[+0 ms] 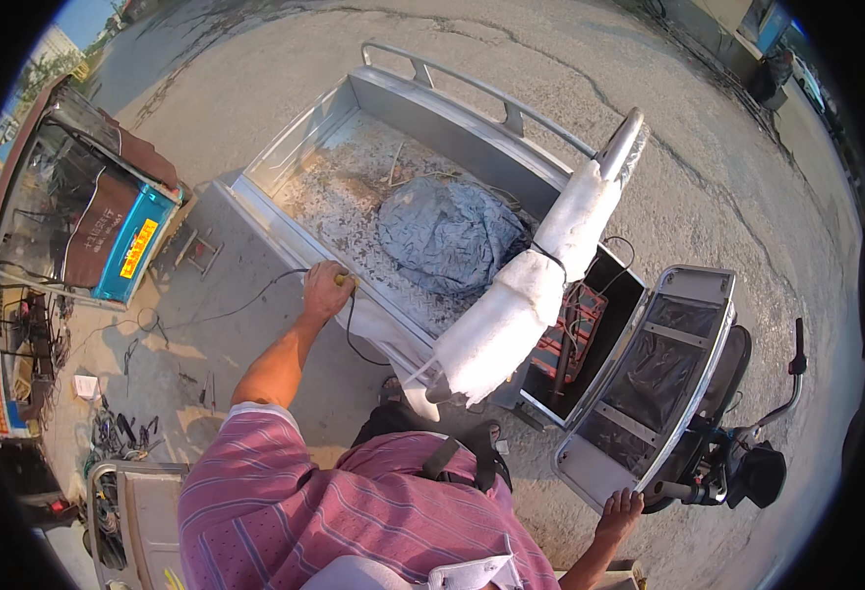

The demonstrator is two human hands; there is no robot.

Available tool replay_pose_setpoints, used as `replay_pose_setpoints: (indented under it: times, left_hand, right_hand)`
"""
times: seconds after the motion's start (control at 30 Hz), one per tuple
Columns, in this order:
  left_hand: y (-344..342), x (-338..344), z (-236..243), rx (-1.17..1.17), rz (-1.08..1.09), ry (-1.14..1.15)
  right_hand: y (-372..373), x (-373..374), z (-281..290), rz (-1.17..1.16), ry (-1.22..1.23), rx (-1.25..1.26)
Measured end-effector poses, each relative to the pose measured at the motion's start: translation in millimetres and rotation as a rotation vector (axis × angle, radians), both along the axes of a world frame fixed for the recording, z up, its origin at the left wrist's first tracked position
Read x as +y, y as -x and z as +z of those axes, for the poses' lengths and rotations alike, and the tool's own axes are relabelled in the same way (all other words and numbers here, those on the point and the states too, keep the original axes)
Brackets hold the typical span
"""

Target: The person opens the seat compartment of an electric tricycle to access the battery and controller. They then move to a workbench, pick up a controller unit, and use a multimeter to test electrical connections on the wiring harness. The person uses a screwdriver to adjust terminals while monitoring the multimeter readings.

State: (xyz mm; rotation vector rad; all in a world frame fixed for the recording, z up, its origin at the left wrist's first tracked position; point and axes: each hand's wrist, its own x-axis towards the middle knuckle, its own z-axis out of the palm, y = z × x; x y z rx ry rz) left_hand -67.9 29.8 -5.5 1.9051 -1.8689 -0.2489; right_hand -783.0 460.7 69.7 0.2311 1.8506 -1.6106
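Note:
My left hand (324, 288) is closed at the near side rail of a metal cargo bed (285, 221). A small yellow piece (342, 279) shows at its fingers, and a dark cable (352, 329) loops down from there; I cannot make out the piece's kind. More thin cable runs from the hand to the ground on the left. At the lower right, the fingers of my right hand (621, 508) curl over the near corner of a raised panel-like lid (639, 379). Beside the lid lies an open compartment (609, 285) with red parts and wires inside.
A crumpled grey sheet bundle (452, 236) lies in the bed. A long white wrapped roll (511, 320), tied with a dark cord, rests across the bed's end. Handlebars (791, 393) stand at the right. A blue and brown enclosed vehicle (88, 206) and tangled wires (118, 433) are at the left.

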Motion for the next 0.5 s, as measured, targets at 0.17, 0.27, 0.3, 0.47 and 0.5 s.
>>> replay_pose_setpoints:
  times: [0.17,0.27,0.3,0.47,0.5]
  left_hand:
    - [-1.2,28.3,13.6,-0.021,-0.063,0.109]
    - [2.0,36.4,10.4,0.003,-0.062,0.04]
    - [2.0,38.7,9.1,-0.004,-0.039,-0.004]
    - [-1.2,41.8,1.9,0.001,-0.129,0.051]
    - [-2.8,41.0,1.4,-0.026,-0.126,0.053]
  right_hand:
    - [-72.8,0.0,-15.6,0.096,-0.112,-0.204]
    - [-107.5,-15.7,-12.9,0.199,-0.129,-0.228]
    - [-117.5,-22.3,-12.2,0.227,-0.175,-0.237]
    - [-155.0,-28.8,-13.2,0.422,-0.299,-0.264]
    - [-158.9,-23.5,-15.1,0.459,-0.316,-0.255]
